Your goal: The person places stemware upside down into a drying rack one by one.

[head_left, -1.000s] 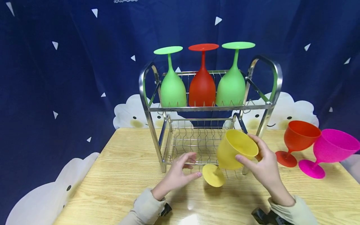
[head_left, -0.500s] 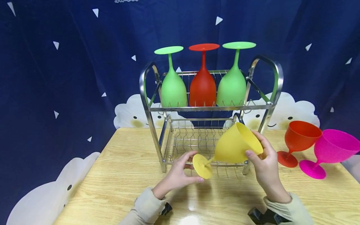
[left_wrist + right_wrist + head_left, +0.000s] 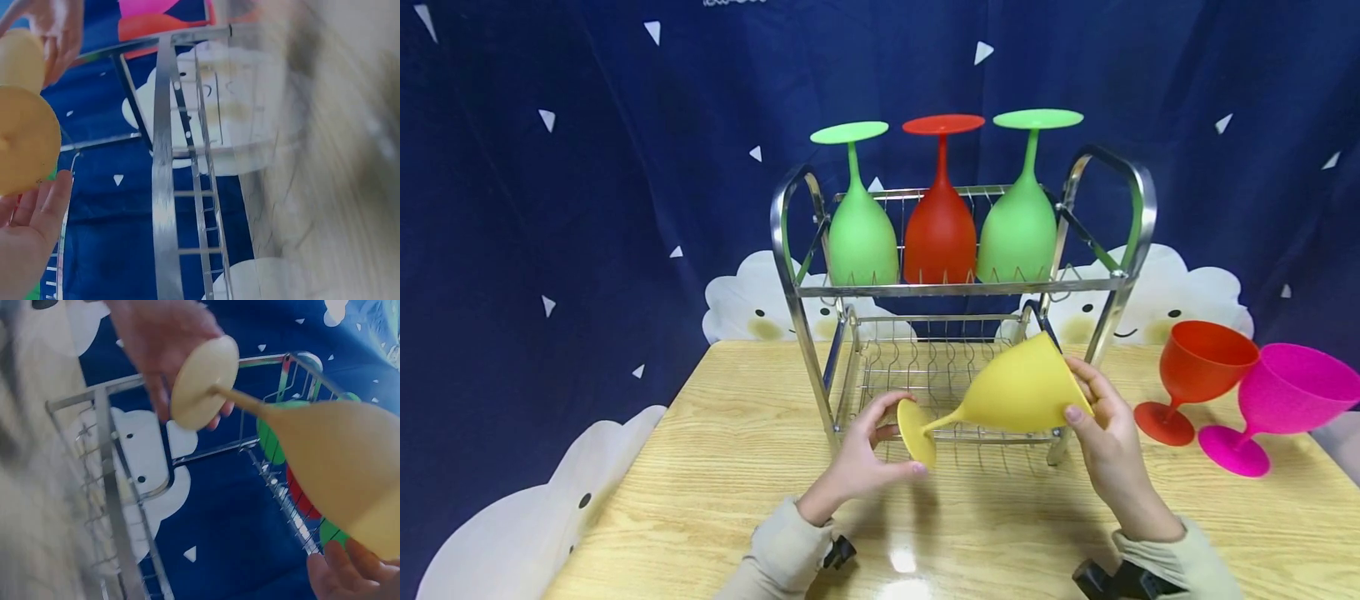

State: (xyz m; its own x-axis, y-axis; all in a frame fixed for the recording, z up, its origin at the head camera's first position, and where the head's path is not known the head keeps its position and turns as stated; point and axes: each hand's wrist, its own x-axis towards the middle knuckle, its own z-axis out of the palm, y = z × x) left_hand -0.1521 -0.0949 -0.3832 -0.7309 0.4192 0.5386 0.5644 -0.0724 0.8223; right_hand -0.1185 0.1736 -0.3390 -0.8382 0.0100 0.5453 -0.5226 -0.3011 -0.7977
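Note:
A yellow plastic goblet (image 3: 1018, 387) is held tilted nearly on its side in front of the rack, foot to the left, mouth to the right. My right hand (image 3: 1108, 450) grips its bowl near the rim, thumb in front and fingers behind. At the other end, my left hand (image 3: 857, 458) spans the round foot, fingertips at its upper edge and thumb at its lower edge. The right wrist view shows the goblet's foot (image 3: 206, 381) against the left hand's fingers. In the left wrist view the foot's flat underside (image 3: 25, 140) faces the camera beside the left fingertips.
A two-tier metal rack (image 3: 955, 291) stands behind the hands. Upside down on its upper tier are a red goblet (image 3: 940, 233) and two green goblets (image 3: 862, 237). Upright at the table's right are another red goblet (image 3: 1198, 367) and a pink goblet (image 3: 1285, 392).
The yellow goblet has tipped over towards horizontal, its foot swinging left and up into the left hand. The left fingers have come around the foot. The right hand stays on the bowl.

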